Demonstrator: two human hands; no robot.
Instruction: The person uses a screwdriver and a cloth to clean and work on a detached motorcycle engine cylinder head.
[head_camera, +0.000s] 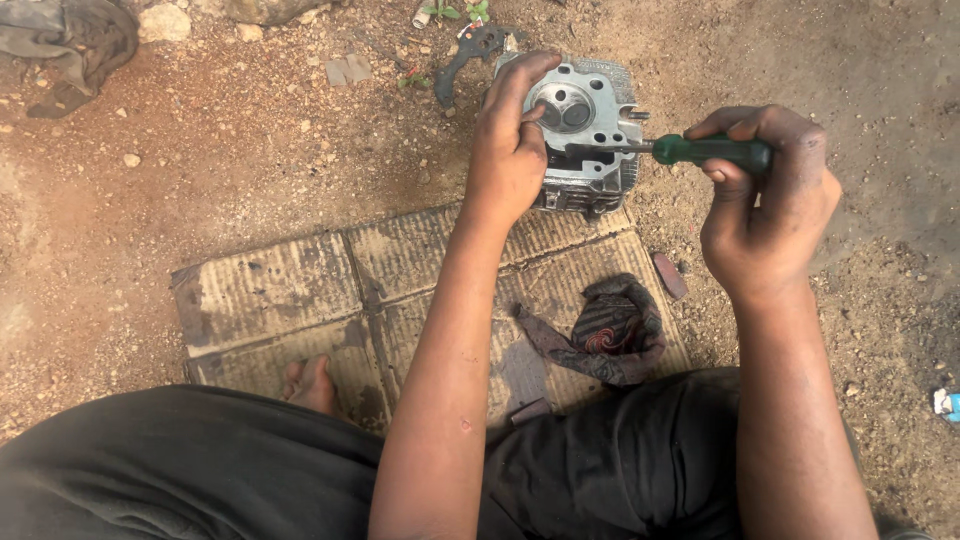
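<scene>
The left hand (510, 150) is gripping the grey engine cylinder head (585, 135) at the cardboard mat's (270, 290) far edge; the right hand (765, 205), fingers closed around the green-handled screwdriver (700, 150), is holding it horizontally, tip pointing left into the head.

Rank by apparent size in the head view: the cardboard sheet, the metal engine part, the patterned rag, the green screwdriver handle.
1. cardboard sheet
2. metal engine part
3. patterned rag, close to the engine part in spread, so unsure
4. green screwdriver handle
</scene>
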